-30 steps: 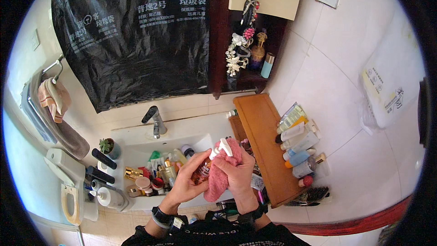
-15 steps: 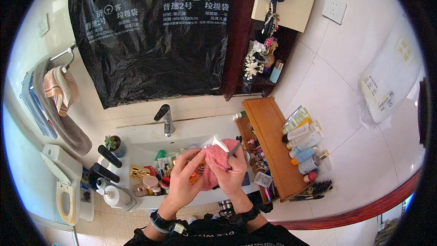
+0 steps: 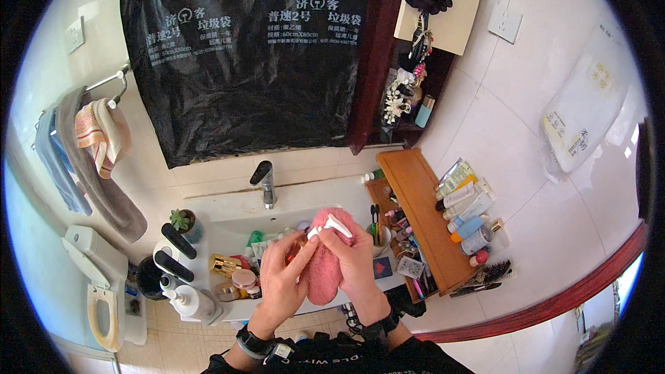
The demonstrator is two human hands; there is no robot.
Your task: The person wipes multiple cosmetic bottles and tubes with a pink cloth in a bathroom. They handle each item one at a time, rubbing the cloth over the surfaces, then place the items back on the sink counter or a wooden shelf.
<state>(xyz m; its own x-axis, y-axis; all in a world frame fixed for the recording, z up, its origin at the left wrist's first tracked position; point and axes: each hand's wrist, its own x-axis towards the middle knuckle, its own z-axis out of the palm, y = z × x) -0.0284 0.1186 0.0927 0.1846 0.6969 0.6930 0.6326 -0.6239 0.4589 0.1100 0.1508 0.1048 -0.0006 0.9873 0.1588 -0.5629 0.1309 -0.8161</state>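
Over the washbasin (image 3: 228,216), both my hands are closed around a small bundle. My right hand (image 3: 355,263) grips a fluffy pink cloth (image 3: 324,277), its thumb lying along a white pump-like head (image 3: 337,226) that pokes out of the cloth. My left hand (image 3: 282,280) is wrapped round an orange see-through bottle (image 3: 295,244), mostly hidden by the fingers and cloth. Its forefinger presses on the cloth beside the white head. Whether the white head belongs to the bottle is hidden.
Jars, tubes and a gold box (image 3: 225,264) crowd the basin below the tap (image 3: 266,183). Pump bottles (image 3: 190,301) and a succulent (image 3: 182,220) stand left. An orange-brown cabinet (image 3: 422,218) full of cosmetics stands right, beside tubes (image 3: 472,218). A black plastic bag (image 3: 242,90) hangs above.
The pink cloth has been turned and now hangs lengthwise between my hands, round the white head. Its dark checked edge no longer shows. The view has shifted slightly.
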